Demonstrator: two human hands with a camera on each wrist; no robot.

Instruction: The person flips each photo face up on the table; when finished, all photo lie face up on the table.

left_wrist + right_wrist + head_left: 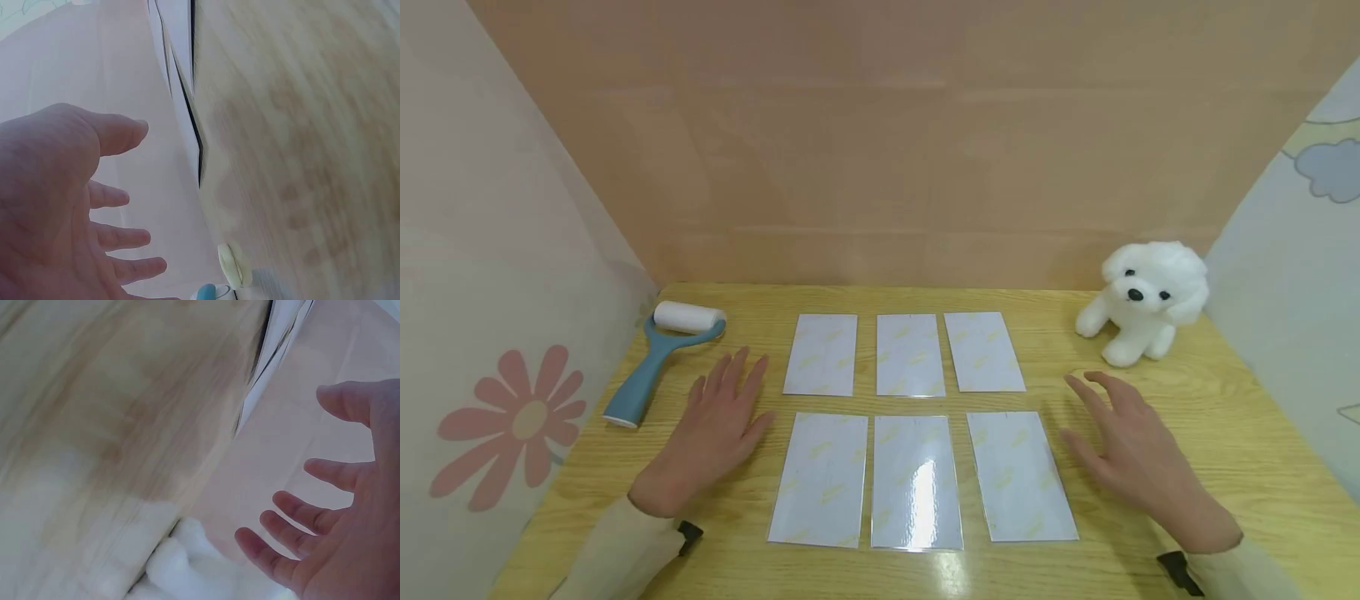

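Observation:
Rectangular white cards with faint yellow marks lie flat on the wooden table in two rows of three. The front middle card (898,483) has a glossy glare, and the front left card (820,479) is nearest my left hand (711,433). That hand holds nothing, its fingers loosely extended to the left of the cards. On the other side, my right hand (1138,446) is empty too, fingers apart and slightly bent, beside the front right card (1022,475). In the right wrist view the right hand's fingers (294,531) spread above the tabletop.
A lint roller (655,358) with a blue handle lies at the left, beyond the left hand. A white plush dog (1150,292) sits at the back right. Brown panel (895,167) closes off the back; patterned walls stand at both sides of the table (1232,442).

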